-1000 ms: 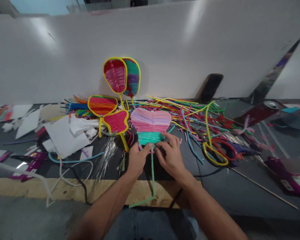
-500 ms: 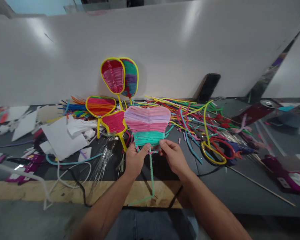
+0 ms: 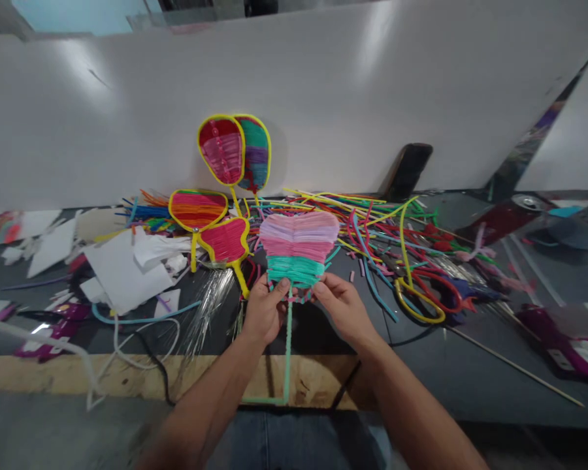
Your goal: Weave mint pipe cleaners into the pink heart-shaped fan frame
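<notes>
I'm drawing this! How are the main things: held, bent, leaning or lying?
Left hand: gripping
Right hand: gripping
Striped piece: held by both hands
Green stem: bent sharply
Upper red paddle: overlapping teal paddle
Phone: leaning on white panel
Scissors: lying, open or shut unclear
Wooden stick: lying

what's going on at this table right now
A person holds a pink, lilac and teal fan-shaped pipe-cleaner piece near its lower edge, left grip on one side, right grip on the other. Its green stem runs down between them and bends near the bottom. Farther left lies a pink, yellow-rimmed piece; loose pipe cleaners are strewn to the right.
</notes>
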Demonstrator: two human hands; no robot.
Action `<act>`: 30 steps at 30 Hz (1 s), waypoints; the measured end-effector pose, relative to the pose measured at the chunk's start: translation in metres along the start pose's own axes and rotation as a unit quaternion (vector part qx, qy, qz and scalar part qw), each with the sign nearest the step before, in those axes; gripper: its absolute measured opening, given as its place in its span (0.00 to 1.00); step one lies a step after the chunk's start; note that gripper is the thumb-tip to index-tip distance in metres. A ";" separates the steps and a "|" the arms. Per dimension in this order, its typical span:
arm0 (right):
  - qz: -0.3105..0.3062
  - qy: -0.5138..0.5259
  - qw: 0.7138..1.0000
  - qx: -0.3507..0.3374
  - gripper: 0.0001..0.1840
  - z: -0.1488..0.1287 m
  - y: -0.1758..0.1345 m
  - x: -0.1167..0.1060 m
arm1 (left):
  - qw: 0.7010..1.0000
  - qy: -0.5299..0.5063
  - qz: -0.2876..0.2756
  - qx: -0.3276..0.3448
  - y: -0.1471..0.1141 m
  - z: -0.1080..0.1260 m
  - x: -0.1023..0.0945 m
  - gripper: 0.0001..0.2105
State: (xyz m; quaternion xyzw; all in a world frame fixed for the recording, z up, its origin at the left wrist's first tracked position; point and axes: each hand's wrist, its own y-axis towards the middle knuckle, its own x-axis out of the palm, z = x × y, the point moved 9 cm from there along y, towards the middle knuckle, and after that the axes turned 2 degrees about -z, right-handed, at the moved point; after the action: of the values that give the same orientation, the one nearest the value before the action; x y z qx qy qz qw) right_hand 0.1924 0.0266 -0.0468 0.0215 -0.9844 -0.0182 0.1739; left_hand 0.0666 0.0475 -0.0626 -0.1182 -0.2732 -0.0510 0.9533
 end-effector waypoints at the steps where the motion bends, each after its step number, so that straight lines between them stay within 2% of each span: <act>1: 0.008 0.030 0.999 0.006 0.15 0.001 0.001 -0.003 | 0.999 -0.026 0.003 -0.031 0.001 -0.004 -0.002 0.13; 3: 0.052 0.099 0.993 0.026 0.15 0.007 0.003 -0.014 | 0.992 -0.087 -0.003 -0.092 -0.001 -0.012 -0.004 0.14; 5: 0.068 0.149 0.985 0.054 0.16 0.016 0.005 -0.017 | 0.980 -0.138 -0.050 -0.131 -0.006 -0.016 0.005 0.15; 9: -0.028 0.161 0.982 0.091 0.27 0.023 0.004 0.007 | 0.959 -0.137 -0.166 -0.183 -0.023 -0.028 0.028 0.16; 12: -0.048 0.189 0.976 0.100 0.28 0.023 0.001 0.015 | 0.951 -0.115 -0.193 -0.212 -0.032 -0.043 0.034 0.16; 17: 0.026 0.197 0.976 0.090 0.18 0.022 0.004 -0.003 | 0.937 -0.061 -0.204 -0.276 -0.040 -0.068 0.031 0.13; 19: 0.066 0.188 0.976 0.083 0.17 0.021 0.006 -0.013 | 0.947 -0.021 -0.175 -0.270 -0.036 -0.067 0.023 0.13; 23: 0.108 0.203 0.973 0.036 0.19 0.009 0.009 -0.024 | 0.986 0.007 -0.045 -0.163 -0.015 -0.036 0.000 0.11; 24: 0.108 0.200 0.973 0.032 0.18 0.008 0.009 -0.025 | 0.989 0.003 -0.041 -0.143 -0.012 -0.027 -0.001 0.11; 26: 0.111 0.186 0.976 0.022 0.17 0.005 0.009 -0.028 | 0.989 -0.013 -0.080 -0.125 -0.008 -0.015 0.006 0.10; 28: 0.123 0.158 0.980 0.006 0.17 0.004 0.009 -0.033 | 0.983 -0.019 -0.128 -0.126 -0.008 -0.009 0.013 0.08; 30: 0.143 0.127 0.981 -0.014 0.17 0.001 0.008 -0.039 | 0.980 0.006 -0.151 -0.126 -0.009 -0.009 0.016 0.08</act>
State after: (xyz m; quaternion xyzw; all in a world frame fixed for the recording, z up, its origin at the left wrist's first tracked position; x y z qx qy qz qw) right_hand 0.2285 0.0364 -0.0612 -0.1194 -0.9468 -0.0044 0.2987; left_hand 0.0828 0.0358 -0.0596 -0.1947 -0.2735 -0.2292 0.9137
